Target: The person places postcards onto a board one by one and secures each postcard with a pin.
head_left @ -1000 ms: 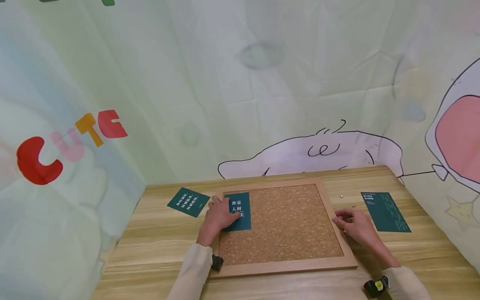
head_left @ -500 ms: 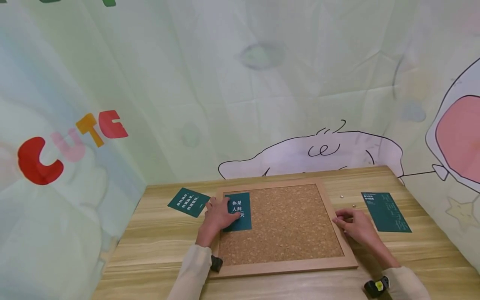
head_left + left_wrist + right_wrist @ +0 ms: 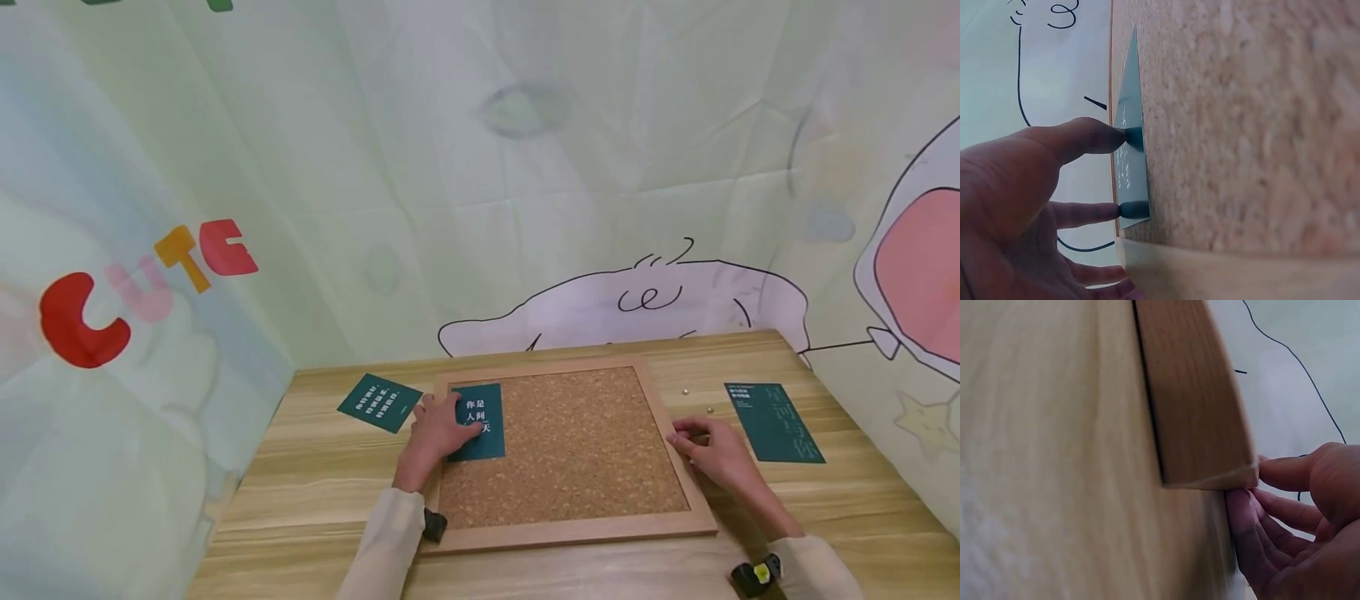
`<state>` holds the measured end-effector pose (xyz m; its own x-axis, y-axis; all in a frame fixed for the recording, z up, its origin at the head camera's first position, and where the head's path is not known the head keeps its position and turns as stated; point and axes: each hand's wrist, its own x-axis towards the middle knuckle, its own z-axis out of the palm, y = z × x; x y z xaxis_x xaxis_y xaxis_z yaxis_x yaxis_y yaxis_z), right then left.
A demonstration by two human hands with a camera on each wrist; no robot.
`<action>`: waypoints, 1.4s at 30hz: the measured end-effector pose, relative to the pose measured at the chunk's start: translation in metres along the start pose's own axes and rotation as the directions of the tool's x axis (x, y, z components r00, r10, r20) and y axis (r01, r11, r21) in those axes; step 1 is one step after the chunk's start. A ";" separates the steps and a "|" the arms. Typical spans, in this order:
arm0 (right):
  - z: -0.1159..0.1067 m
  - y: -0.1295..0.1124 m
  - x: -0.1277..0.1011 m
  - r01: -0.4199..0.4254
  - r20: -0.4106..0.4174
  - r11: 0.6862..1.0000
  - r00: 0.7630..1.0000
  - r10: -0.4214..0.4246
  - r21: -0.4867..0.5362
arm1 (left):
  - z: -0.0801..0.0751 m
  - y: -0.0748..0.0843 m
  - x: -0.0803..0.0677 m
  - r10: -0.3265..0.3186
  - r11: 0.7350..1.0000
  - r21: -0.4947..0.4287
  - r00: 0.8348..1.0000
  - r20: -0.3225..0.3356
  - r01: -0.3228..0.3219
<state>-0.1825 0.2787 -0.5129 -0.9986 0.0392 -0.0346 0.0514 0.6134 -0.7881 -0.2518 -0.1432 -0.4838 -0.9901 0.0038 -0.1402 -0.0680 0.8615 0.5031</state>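
Observation:
A cork board [image 3: 570, 454] in a wooden frame lies on the wood-grain table. On its upper left corner is a dark green card [image 3: 491, 417] with white characters. My left hand [image 3: 435, 429] presses that card with thumb and forefinger tips, fingers fairly straight; the left wrist view shows both tips on the card [image 3: 1132, 169] and the other fingers by the frame. At the opposite side, my right hand [image 3: 716, 450] pinches the frame's right edge. Seen from the right wrist, the thumb is at the top of the wooden frame [image 3: 1200, 412] and curled fingers meet its side.
A second green card [image 3: 379, 403] lies tilted left of the board. Beyond the right hand is a third green card [image 3: 776, 422]. Two small shiny pieces, one of them a metallic piece [image 3: 686, 392], sit right of the frame. A printed curtain [image 3: 375, 208] hangs behind the table.

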 end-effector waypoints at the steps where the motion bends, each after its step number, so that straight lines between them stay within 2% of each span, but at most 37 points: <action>1: 0.000 0.001 0.000 0.005 0.002 1.000 1.000 -0.005 0.003 | 0.000 0.000 0.000 0.000 1.000 0.002 1.000 -0.001 0.000; 6: -0.002 0.003 0.001 0.009 0.023 1.000 1.000 -0.009 0.024 | 0.000 -0.001 0.000 0.001 1.000 0.010 1.000 -0.008 -0.001; 13: -0.008 -0.001 -0.001 -0.043 0.063 0.999 0.997 0.041 0.031 | 0.001 -0.001 0.000 -0.005 1.000 0.010 1.000 -0.013 0.006; 17: -0.018 -0.002 -0.001 -0.019 0.066 1.000 0.998 0.018 0.015 | 0.002 -0.002 0.000 -0.004 1.000 0.017 1.000 -0.015 0.004; 22: -0.031 0.002 -0.002 0.046 0.016 0.999 0.999 -0.046 -0.012 | 0.002 -0.004 0.000 0.001 1.000 0.016 1.000 -0.016 -0.001; 29: -0.042 0.009 -0.001 0.051 -0.050 0.995 0.997 -0.055 -0.082 | 0.002 -0.006 0.001 0.015 1.000 0.021 1.000 -0.021 -0.015; 38: -0.042 0.021 0.001 0.099 -0.125 0.980 0.985 -0.121 -0.170 | 0.000 -0.004 -0.002 0.013 0.999 0.031 1.000 -0.023 -0.012; 42: -0.040 0.024 0.000 0.083 -0.143 0.976 0.983 -0.113 -0.199 | 0.001 -0.004 -0.003 0.008 0.999 0.034 1.000 -0.026 -0.007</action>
<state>-0.1807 0.3253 -0.5075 -0.9863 0.0825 0.1427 -0.0305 0.7594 -0.6499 -0.2482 -0.1463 -0.4861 -0.9935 -0.0024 -0.1136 -0.0564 0.8783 0.4747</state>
